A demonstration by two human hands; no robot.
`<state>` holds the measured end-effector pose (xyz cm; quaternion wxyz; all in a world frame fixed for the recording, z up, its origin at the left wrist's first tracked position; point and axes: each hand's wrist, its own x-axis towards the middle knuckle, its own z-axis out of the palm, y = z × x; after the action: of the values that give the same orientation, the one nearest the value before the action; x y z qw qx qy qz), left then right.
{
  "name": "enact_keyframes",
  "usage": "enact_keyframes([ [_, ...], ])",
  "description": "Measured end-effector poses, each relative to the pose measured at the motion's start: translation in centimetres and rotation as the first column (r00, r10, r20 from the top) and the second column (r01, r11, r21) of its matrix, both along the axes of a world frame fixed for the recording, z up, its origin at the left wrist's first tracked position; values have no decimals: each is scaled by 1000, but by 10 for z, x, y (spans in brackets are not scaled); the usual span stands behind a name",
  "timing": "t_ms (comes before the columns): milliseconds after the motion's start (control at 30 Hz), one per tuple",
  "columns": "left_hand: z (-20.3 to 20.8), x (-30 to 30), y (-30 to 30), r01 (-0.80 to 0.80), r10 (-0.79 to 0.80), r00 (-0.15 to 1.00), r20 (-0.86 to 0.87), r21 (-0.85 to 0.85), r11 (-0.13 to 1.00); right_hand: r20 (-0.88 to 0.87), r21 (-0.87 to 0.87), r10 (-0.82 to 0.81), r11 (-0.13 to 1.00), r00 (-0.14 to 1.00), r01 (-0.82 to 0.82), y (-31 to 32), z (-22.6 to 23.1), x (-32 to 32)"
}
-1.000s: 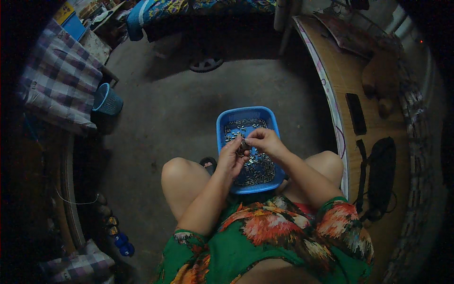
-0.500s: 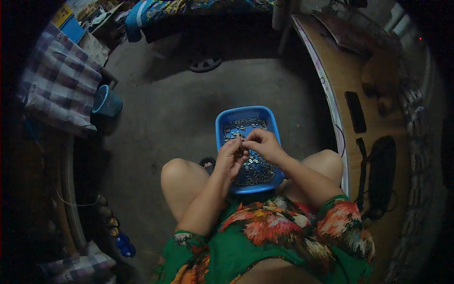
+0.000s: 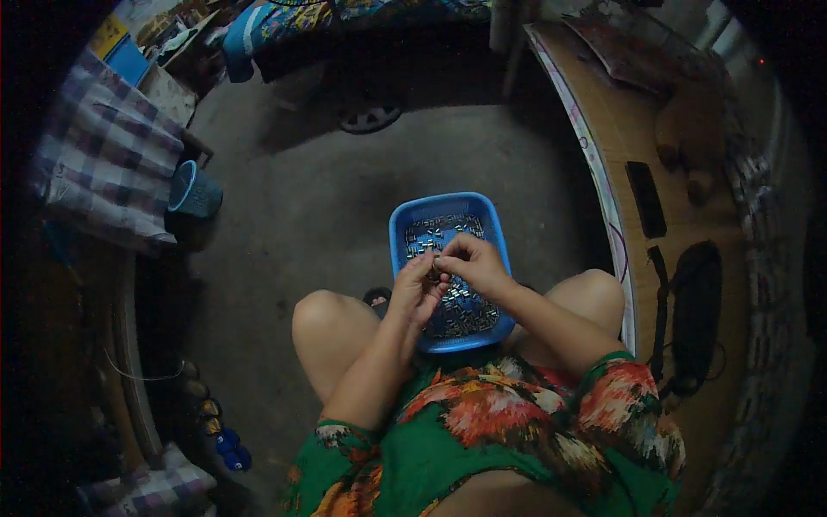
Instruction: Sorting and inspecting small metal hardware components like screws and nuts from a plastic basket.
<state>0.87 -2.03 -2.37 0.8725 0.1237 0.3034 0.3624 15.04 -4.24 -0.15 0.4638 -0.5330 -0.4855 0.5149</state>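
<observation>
A blue plastic basket is in front of me between my knees. Spread over its bottom lie many small shiny metal pieces, short and tube-like. Above the basket, my left hand is closed with thumb and fingers pinched around a small metal piece. Fingers of my right hand meet it from the right and pinch at the same piece. The piece is mostly hidden by the fingertips, so its exact form cannot be made out.
To the right runs a long wooden bench with a dark phone-like slab and a black bag. A blue wastebasket stands on the floor at left, near a checked cloth. A dark wheel-shaped base lies farther off.
Both hands stay together above the basket, with only slight finger movement at the pinched piece. The whole view has shifted a little.
</observation>
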Motion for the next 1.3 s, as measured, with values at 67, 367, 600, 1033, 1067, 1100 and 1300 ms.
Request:
enact_keyframes([
  [67,1,-1,-1,-5,5,1000,-14,4,1000,-41,-8,7,1000,999,-7,0,-2,-1],
  [367,9,-1,-3,78,-76,997,-33,66,995,-465,-405,56,874,883,-269,4,8,14],
  [600,5,-1,1,22,-21,1000,18,-48,999,-293,-314,-69,949,954,-28,4,-6,18],
  [1033,1,-1,2,-3,4,1000,13,-43,999,-357,-340,38,926,933,-167,7,8,23],
  [1067,1,-1,2,-6,6,1000,13,-44,999,-308,-323,41,935,950,-145,7,8,21],
  [1100,1,-1,1,-13,13,1000,-12,-39,999,-258,-305,43,944,965,-124,6,9,20],
  [1300,3,-1,1,-5,4,999,-39,-29,1000,-183,-226,65,968,981,-106,5,5,17],
])
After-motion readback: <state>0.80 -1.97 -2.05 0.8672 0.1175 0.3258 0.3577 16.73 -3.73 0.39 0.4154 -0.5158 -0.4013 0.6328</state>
